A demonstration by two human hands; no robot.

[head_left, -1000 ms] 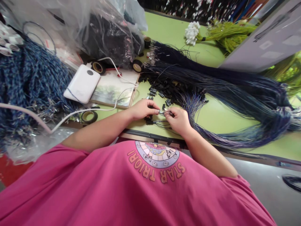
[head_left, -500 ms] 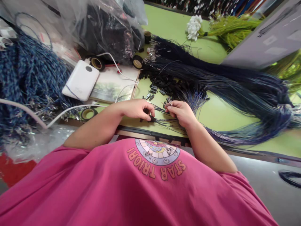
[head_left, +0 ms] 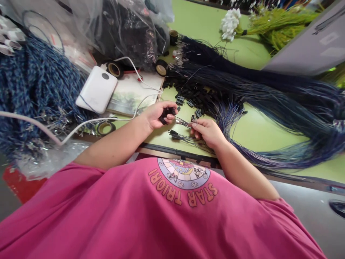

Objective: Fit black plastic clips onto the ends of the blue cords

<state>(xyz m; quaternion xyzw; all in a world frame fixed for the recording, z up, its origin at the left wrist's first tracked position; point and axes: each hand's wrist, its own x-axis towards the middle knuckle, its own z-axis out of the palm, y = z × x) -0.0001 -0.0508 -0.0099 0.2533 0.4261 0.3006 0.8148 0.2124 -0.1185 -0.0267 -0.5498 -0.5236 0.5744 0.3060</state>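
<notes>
My left hand [head_left: 161, 114] is closed around several black connector housings [head_left: 166, 114], its palm turned partly up. Thin dark wires [head_left: 182, 122] run from beside its fingertips to my right hand [head_left: 205, 131]. That hand pinches the wires between thumb and fingers; the exact wire ends are too small to make out. Below both hands, a group of black connectors with wires [head_left: 175, 135] lies on the green table. Just beyond my right hand is a pile of loose black connectors [head_left: 205, 99], with blue wire ends [head_left: 228, 115] next to it.
A long bundle of dark blue wires [head_left: 269, 86] spreads over the right side. At left are a white power bank [head_left: 97, 90] with a white cable, black tape rolls [head_left: 162, 67] and a heap of blue twisted wires [head_left: 35, 79]. A grey panel [head_left: 304, 46] stands at upper right.
My left hand has lifted from the connectors near the table edge and turned upward, with black housings in its fingers. My right hand stays in nearly the same place. The view has shifted slightly.
</notes>
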